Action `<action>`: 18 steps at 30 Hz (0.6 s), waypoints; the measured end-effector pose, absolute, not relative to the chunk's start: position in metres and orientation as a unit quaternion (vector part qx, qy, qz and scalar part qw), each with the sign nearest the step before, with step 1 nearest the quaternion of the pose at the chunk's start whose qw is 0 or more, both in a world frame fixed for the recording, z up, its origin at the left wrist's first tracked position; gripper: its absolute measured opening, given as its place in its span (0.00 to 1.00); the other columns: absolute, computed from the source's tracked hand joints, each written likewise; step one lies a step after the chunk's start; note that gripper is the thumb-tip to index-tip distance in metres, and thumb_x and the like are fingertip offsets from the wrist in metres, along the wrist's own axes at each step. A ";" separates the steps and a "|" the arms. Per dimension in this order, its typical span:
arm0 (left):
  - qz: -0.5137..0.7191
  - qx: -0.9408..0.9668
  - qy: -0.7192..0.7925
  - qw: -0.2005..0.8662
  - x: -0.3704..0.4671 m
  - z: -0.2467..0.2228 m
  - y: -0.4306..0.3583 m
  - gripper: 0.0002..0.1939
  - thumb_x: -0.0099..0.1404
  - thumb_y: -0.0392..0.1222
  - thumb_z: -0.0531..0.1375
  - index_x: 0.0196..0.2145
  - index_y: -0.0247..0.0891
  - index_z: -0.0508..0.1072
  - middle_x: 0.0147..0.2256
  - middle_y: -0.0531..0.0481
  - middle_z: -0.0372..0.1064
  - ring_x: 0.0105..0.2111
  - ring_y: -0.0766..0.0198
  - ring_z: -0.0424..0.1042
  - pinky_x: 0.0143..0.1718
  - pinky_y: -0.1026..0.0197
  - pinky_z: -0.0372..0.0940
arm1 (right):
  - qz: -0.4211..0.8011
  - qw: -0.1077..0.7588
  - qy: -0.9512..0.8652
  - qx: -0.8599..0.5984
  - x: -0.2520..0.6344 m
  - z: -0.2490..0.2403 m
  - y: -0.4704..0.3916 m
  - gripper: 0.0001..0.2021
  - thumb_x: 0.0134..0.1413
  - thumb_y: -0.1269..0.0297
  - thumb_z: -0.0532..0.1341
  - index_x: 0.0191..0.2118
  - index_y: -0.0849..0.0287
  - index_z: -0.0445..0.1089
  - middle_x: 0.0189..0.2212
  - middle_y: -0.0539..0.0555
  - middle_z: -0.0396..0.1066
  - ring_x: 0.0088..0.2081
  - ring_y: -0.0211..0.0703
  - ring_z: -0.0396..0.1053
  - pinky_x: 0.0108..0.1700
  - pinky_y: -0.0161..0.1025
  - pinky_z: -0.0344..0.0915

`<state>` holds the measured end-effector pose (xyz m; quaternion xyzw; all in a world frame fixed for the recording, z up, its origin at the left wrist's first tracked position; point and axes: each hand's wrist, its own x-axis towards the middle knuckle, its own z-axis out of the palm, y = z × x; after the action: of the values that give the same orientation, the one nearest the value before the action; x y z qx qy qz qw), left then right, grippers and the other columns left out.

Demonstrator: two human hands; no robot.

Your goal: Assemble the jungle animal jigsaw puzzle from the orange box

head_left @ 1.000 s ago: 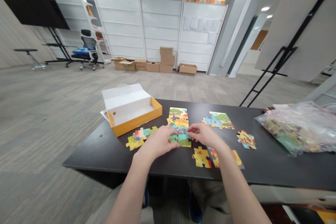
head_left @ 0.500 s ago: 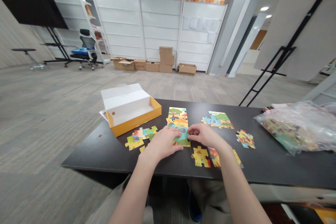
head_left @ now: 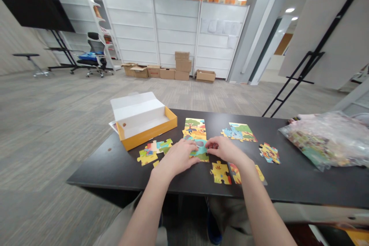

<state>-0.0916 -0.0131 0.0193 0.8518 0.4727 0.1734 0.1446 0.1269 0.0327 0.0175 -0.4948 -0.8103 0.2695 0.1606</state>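
A partly joined jigsaw puzzle (head_left: 195, 128) with a tree and a pond scene lies on the black table. My left hand (head_left: 182, 153) rests along its lower left side, fingers stretched over it and thumb apart. At its right edge is my right hand (head_left: 220, 148), fingers curled with the tips touching the border; whatever they pinch is hidden. Loose jigsaw pieces (head_left: 147, 157) lie left of my left hand. Under my right forearm are a yellow jigsaw piece (head_left: 220, 172) and an orange one (head_left: 235, 173), partly covered.
An open yellow box (head_left: 150, 132) with a white lid stands at the back left. Farther right lie a blue and green joined section (head_left: 240, 132) and a small cluster of pieces (head_left: 270, 153). A clear plastic bag (head_left: 331, 138) of pieces sits at the right end of the table (head_left: 294, 180).
Almost nothing differs. My right hand's fingers have shifted very slightly at the puzzle's right edge; my left hand stays in place.
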 end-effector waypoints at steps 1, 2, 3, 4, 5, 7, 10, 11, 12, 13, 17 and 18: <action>0.182 0.843 0.483 0.149 -0.096 0.021 -0.012 0.12 0.67 0.44 0.62 0.47 0.43 0.79 0.51 0.47 0.75 0.53 0.53 0.71 0.57 0.53 0.64 | 0.272 0.166 -0.809 -0.493 0.127 0.018 0.032 0.05 0.51 0.71 0.64 0.34 0.59 0.78 0.28 0.52 0.77 0.29 0.41 0.72 0.33 0.36 0.66; 0.192 0.830 0.502 0.149 -0.103 0.024 -0.011 0.12 0.68 0.43 0.61 0.48 0.43 0.78 0.51 0.47 0.75 0.52 0.54 0.71 0.56 0.54 0.65 | 0.274 0.175 -0.807 -0.494 0.128 0.020 0.032 0.05 0.51 0.71 0.64 0.34 0.58 0.78 0.29 0.52 0.78 0.30 0.41 0.72 0.34 0.36 0.66; 0.199 0.812 0.529 0.145 -0.111 0.026 -0.011 0.13 0.69 0.42 0.59 0.49 0.43 0.77 0.51 0.47 0.75 0.52 0.55 0.72 0.55 0.55 0.65 | 0.273 0.185 -0.802 -0.497 0.129 0.021 0.032 0.05 0.52 0.70 0.64 0.35 0.58 0.78 0.29 0.53 0.78 0.30 0.42 0.72 0.34 0.36 0.67; 0.207 0.790 0.561 0.133 -0.121 0.029 -0.011 0.13 0.69 0.42 0.58 0.49 0.42 0.77 0.52 0.47 0.74 0.51 0.55 0.72 0.55 0.55 0.66 | 0.269 0.194 -0.798 -0.503 0.131 0.023 0.031 0.05 0.53 0.69 0.64 0.35 0.58 0.78 0.30 0.53 0.78 0.30 0.42 0.73 0.35 0.36 0.67; 0.209 0.768 0.593 0.122 -0.132 0.031 -0.011 0.14 0.68 0.43 0.59 0.50 0.41 0.76 0.52 0.47 0.74 0.51 0.54 0.73 0.54 0.55 0.66 | 0.263 0.202 -0.795 -0.509 0.133 0.025 0.031 0.05 0.53 0.69 0.64 0.35 0.58 0.78 0.30 0.53 0.78 0.31 0.42 0.73 0.35 0.37 0.68; 0.183 0.740 0.636 0.120 -0.152 0.034 -0.014 0.18 0.66 0.46 0.61 0.52 0.41 0.74 0.53 0.46 0.74 0.51 0.52 0.74 0.50 0.55 0.68 | 0.249 0.211 -0.791 -0.517 0.136 0.028 0.031 0.06 0.54 0.68 0.63 0.36 0.58 0.78 0.30 0.54 0.78 0.32 0.43 0.73 0.36 0.37 0.68; 0.124 0.722 0.669 0.121 -0.172 0.037 -0.020 0.23 0.61 0.46 0.63 0.54 0.43 0.74 0.51 0.45 0.75 0.50 0.50 0.74 0.46 0.55 0.68 | 0.234 0.224 -0.790 -0.521 0.141 0.029 0.032 0.06 0.55 0.67 0.62 0.35 0.58 0.77 0.30 0.54 0.78 0.32 0.44 0.73 0.37 0.38 0.68; 0.111 0.717 0.678 0.118 -0.175 0.037 -0.022 0.24 0.61 0.46 0.64 0.55 0.44 0.73 0.51 0.45 0.75 0.50 0.49 0.74 0.45 0.55 0.68 | 0.228 0.231 -0.789 -0.521 0.142 0.029 0.033 0.06 0.55 0.67 0.62 0.35 0.58 0.77 0.30 0.54 0.78 0.33 0.44 0.73 0.37 0.38 0.68; 0.102 0.713 0.685 0.114 -0.175 0.037 -0.023 0.24 0.60 0.46 0.64 0.55 0.44 0.73 0.50 0.45 0.75 0.50 0.49 0.74 0.45 0.54 0.68 | 0.223 0.240 -0.788 -0.521 0.142 0.028 0.034 0.06 0.55 0.66 0.62 0.35 0.58 0.77 0.31 0.54 0.79 0.33 0.44 0.73 0.38 0.39 0.68; 0.096 0.709 0.689 0.111 -0.174 0.037 -0.024 0.25 0.60 0.46 0.64 0.55 0.44 0.73 0.50 0.45 0.75 0.50 0.48 0.74 0.45 0.54 0.67 | 0.219 0.248 -0.787 -0.521 0.142 0.028 0.034 0.06 0.55 0.66 0.61 0.35 0.57 0.77 0.31 0.54 0.79 0.33 0.44 0.73 0.38 0.39 0.68; 0.092 0.708 0.689 0.119 -0.167 0.035 -0.022 0.25 0.60 0.46 0.64 0.56 0.44 0.72 0.48 0.45 0.76 0.48 0.50 0.75 0.44 0.55 0.67 | 0.208 0.264 -0.784 -0.522 0.142 0.027 0.036 0.07 0.57 0.64 0.61 0.34 0.57 0.77 0.31 0.53 0.79 0.32 0.44 0.73 0.38 0.40 0.68; 0.098 0.709 0.687 0.125 -0.167 0.034 -0.021 0.26 0.60 0.45 0.64 0.56 0.44 0.71 0.49 0.44 0.76 0.48 0.50 0.75 0.45 0.55 0.67 | 0.208 0.262 -0.783 -0.524 0.141 0.027 0.036 0.07 0.56 0.64 0.61 0.34 0.57 0.77 0.31 0.53 0.79 0.32 0.44 0.73 0.37 0.40 0.68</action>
<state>-0.1668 -0.0206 0.0337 0.7093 0.6867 0.0982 0.1252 0.1413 0.0356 0.0273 -0.5239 -0.7834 0.2078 0.2619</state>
